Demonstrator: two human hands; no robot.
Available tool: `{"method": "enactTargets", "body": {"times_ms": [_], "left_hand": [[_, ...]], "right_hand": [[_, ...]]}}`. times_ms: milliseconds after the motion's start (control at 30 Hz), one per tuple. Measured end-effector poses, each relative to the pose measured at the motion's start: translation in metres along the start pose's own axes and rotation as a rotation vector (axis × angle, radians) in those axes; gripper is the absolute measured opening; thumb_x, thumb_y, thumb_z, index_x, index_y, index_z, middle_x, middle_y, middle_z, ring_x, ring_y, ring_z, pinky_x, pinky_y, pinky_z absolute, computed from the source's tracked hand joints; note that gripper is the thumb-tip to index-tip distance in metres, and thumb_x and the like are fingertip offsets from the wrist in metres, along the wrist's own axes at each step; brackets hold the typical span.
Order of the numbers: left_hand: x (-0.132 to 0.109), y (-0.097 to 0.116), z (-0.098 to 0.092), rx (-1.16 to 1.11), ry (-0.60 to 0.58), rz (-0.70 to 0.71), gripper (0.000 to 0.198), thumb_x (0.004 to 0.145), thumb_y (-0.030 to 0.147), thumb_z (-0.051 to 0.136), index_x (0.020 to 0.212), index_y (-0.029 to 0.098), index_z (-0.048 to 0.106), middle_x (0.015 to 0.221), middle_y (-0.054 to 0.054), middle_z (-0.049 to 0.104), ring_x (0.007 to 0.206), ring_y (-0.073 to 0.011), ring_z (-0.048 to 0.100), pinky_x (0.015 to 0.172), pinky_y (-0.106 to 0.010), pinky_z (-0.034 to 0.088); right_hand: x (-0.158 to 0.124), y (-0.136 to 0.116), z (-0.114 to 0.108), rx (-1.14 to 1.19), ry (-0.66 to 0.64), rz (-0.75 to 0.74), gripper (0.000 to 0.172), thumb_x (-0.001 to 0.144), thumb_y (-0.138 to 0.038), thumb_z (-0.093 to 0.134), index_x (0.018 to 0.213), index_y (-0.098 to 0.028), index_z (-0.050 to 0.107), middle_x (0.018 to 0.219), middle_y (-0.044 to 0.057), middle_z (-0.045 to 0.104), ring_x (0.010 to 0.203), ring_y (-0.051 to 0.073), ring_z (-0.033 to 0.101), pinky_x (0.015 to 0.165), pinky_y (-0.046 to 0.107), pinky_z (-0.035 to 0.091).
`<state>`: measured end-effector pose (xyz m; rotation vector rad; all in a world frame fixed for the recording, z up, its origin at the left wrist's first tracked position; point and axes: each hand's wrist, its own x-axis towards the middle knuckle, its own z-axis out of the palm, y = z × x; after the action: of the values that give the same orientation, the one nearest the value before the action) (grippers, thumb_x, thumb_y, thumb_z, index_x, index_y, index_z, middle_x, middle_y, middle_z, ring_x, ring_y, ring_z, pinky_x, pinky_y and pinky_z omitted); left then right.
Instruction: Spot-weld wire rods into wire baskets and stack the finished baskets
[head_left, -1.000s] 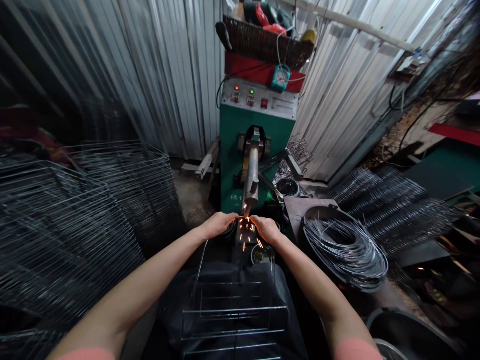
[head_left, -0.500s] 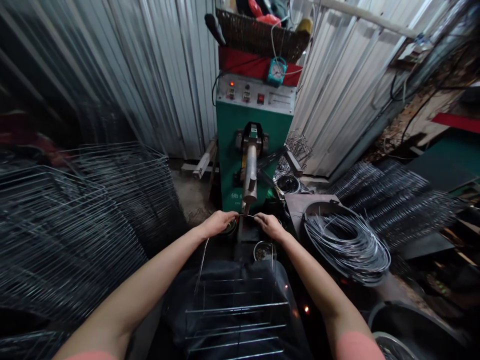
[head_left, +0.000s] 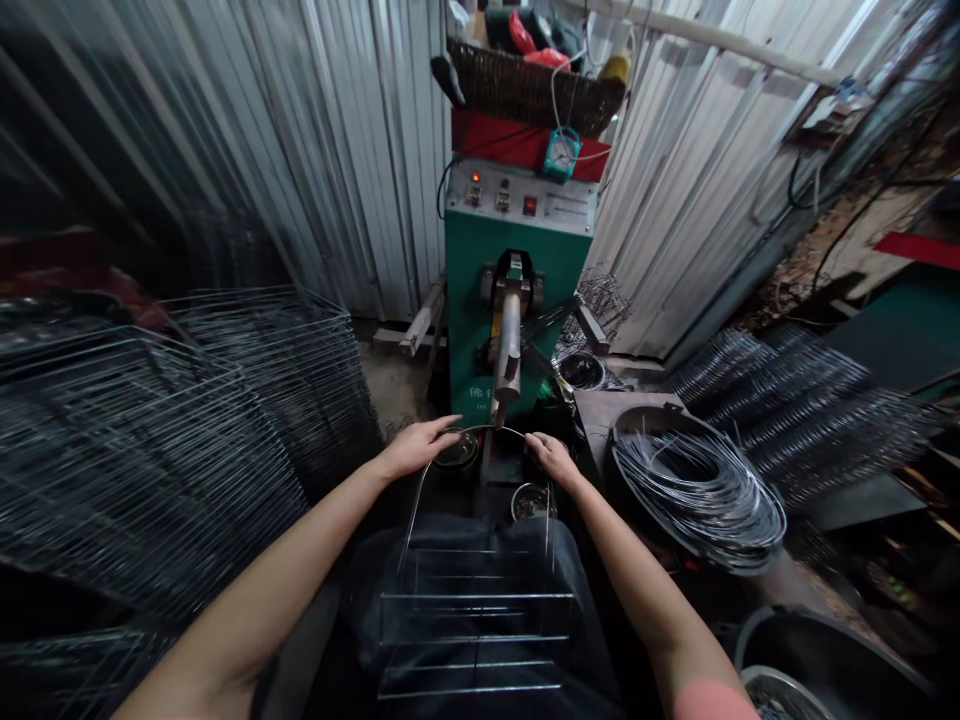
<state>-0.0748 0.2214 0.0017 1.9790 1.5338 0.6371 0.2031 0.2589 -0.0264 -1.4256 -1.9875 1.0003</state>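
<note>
A green machine (head_left: 480, 300) stands ahead, its metal arm (head_left: 510, 350) ending in a tip over a curved wire (head_left: 512, 430). My right hand (head_left: 550, 456) is closed on the right end of this wire. My left hand (head_left: 420, 445) is open at the wire's left side, fingers stretched apart. A wire rack (head_left: 476, 597) lies on the dark cloth over my lap, its side wires rising toward both hands. Where the curved wire meets the rack is too small to tell.
Stacked wire racks (head_left: 150, 450) fill the left. On the right, a round tub (head_left: 619, 470) holds coiled wire, with more wire racks (head_left: 810, 390) behind. Small bowls (head_left: 531, 500) sit below the machine arm. A dark basin (head_left: 817, 640) stands at lower right.
My left hand has opened and moved left off the wire. My right hand has shifted slightly right. The wire now bows upward in a curve. The whole view has shifted a little.
</note>
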Motion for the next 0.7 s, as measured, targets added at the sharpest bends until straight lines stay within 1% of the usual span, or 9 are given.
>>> {"method": "enactTargets", "body": {"times_ms": [67, 133, 200, 267, 333, 400, 533, 600, 700], "left_hand": [[-0.043, -0.014, -0.009, -0.094, 0.030, -0.092, 0.054, 0.080, 0.054, 0.038, 0.116, 0.017, 0.054, 0.102, -0.007, 0.065, 0.080, -0.0175, 0.062, 0.081, -0.029, 0.045], [-0.101, -0.025, -0.009, -0.192, -0.084, -0.186, 0.052, 0.080, 0.057, 0.035, 0.091, 0.015, 0.063, 0.081, -0.005, 0.066, 0.068, -0.0163, 0.060, 0.070, -0.028, 0.048], [-0.162, -0.030, 0.004, -0.260, -0.242, -0.270, 0.050, 0.078, 0.058, 0.039, 0.076, 0.015, 0.064, 0.073, -0.004, 0.065, 0.071, -0.0178, 0.059, 0.070, -0.028, 0.048], [-0.213, -0.024, 0.027, -0.351, -0.343, -0.282, 0.048, 0.072, 0.059, 0.049, 0.084, 0.017, 0.067, 0.084, -0.005, 0.068, 0.084, -0.0223, 0.060, 0.079, -0.032, 0.047], [-0.244, -0.010, 0.054, -0.442, -0.219, -0.320, 0.057, 0.064, 0.059, 0.058, 0.107, 0.021, 0.062, 0.109, -0.007, 0.064, 0.101, -0.0261, 0.056, 0.088, -0.035, 0.043], [-0.254, 0.008, 0.076, -0.481, -0.078, -0.336, 0.063, 0.058, 0.058, 0.064, 0.110, 0.023, 0.061, 0.118, -0.009, 0.060, 0.110, -0.0284, 0.052, 0.096, -0.037, 0.038], [-0.244, 0.041, 0.091, -0.517, 0.184, -0.382, 0.041, 0.067, 0.058, 0.056, 0.077, 0.019, 0.064, 0.106, -0.010, 0.063, 0.103, -0.0268, 0.055, 0.092, -0.034, 0.041], [-0.240, 0.051, 0.089, -0.562, 0.230, -0.395, 0.040, 0.073, 0.057, 0.050, 0.075, 0.018, 0.062, 0.093, -0.008, 0.065, 0.092, -0.0232, 0.059, 0.083, -0.030, 0.045], [-0.239, 0.057, 0.085, -0.596, 0.239, -0.353, 0.040, 0.073, 0.056, 0.051, 0.077, 0.018, 0.063, 0.079, -0.006, 0.065, 0.081, -0.0205, 0.060, 0.076, -0.027, 0.047]], "right_hand": [[-0.001, -0.002, 0.000, 0.013, 0.046, -0.023, 0.039, 0.082, -0.052, 0.033, 0.063, -0.019, 0.044, 0.054, -0.004, 0.039, 0.053, 0.012, 0.041, 0.051, 0.022, 0.034], [0.000, -0.003, 0.001, 0.018, 0.069, -0.060, 0.038, 0.079, -0.053, 0.034, 0.061, -0.020, 0.040, 0.055, -0.003, 0.038, 0.054, 0.013, 0.040, 0.053, 0.023, 0.033], [0.001, -0.002, 0.000, 0.014, 0.072, -0.085, 0.039, 0.078, -0.054, 0.034, 0.060, -0.020, 0.040, 0.057, -0.003, 0.039, 0.055, 0.013, 0.040, 0.055, 0.024, 0.032], [0.003, -0.001, 0.000, 0.011, 0.073, -0.094, 0.040, 0.077, -0.056, 0.034, 0.060, -0.020, 0.040, 0.057, -0.002, 0.041, 0.056, 0.014, 0.041, 0.056, 0.025, 0.032], [0.004, -0.001, 0.000, 0.006, 0.082, -0.098, 0.040, 0.076, -0.056, 0.035, 0.060, -0.020, 0.040, 0.056, -0.002, 0.041, 0.056, 0.015, 0.041, 0.056, 0.026, 0.032], [0.005, -0.002, 0.001, -0.002, 0.094, -0.100, 0.040, 0.075, -0.057, 0.036, 0.059, -0.020, 0.040, 0.055, -0.002, 0.040, 0.056, 0.015, 0.041, 0.055, 0.026, 0.032], [0.002, -0.006, 0.002, -0.008, 0.110, -0.094, 0.040, 0.074, -0.056, 0.035, 0.058, -0.021, 0.039, 0.054, -0.002, 0.040, 0.055, 0.015, 0.040, 0.055, 0.026, 0.031], [0.001, -0.007, 0.003, -0.003, 0.113, -0.081, 0.039, 0.075, -0.056, 0.034, 0.058, -0.021, 0.039, 0.054, -0.002, 0.040, 0.054, 0.014, 0.039, 0.054, 0.026, 0.031], [0.001, -0.006, 0.003, 0.006, 0.111, -0.067, 0.039, 0.075, -0.056, 0.034, 0.057, -0.020, 0.038, 0.054, -0.002, 0.039, 0.052, 0.013, 0.037, 0.052, 0.025, 0.030]]}}
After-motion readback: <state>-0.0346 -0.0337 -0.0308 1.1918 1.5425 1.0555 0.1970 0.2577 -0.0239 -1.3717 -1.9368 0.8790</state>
